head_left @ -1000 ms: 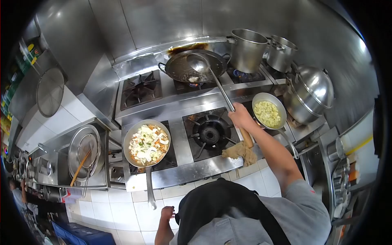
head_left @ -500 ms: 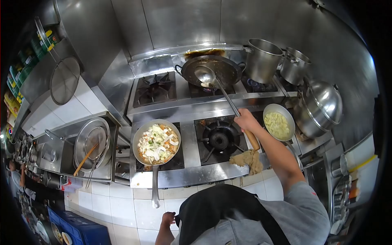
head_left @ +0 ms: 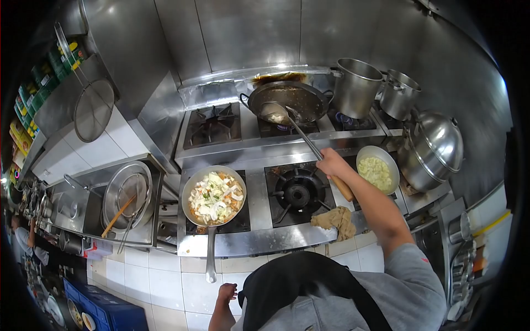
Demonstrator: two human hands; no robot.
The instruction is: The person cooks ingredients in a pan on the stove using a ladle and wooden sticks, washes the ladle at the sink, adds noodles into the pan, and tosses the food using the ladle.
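Observation:
My right hand (head_left: 332, 163) is closed round a long-handled ladle (head_left: 303, 135), gripping it just ahead of its wooden end. The ladle's bowl rests low inside the near left part of a dark wok (head_left: 309, 99) on the back burner, with something pale in it. My left hand (head_left: 227, 292) hangs beside the black apron, its fingers loosely bent and nothing visible in them. A long-handled frying pan (head_left: 211, 254) on the front left burner holds chopped white, orange and green food (head_left: 215, 196).
Right of the bare front burner (head_left: 298, 193) is a pan of pale chopped pieces (head_left: 375, 172). A brown cloth (head_left: 337, 220) lies on the stove's front edge. Tall pots (head_left: 358, 88) and a domed steamer (head_left: 433, 146) stand to the right. A sink at left holds a metal bowl (head_left: 148, 171).
The ladle's bowl has come down and slightly left in the wok, tipping so that pale contents show in it. My right hand keeps its grip. The whole view has shifted slightly.

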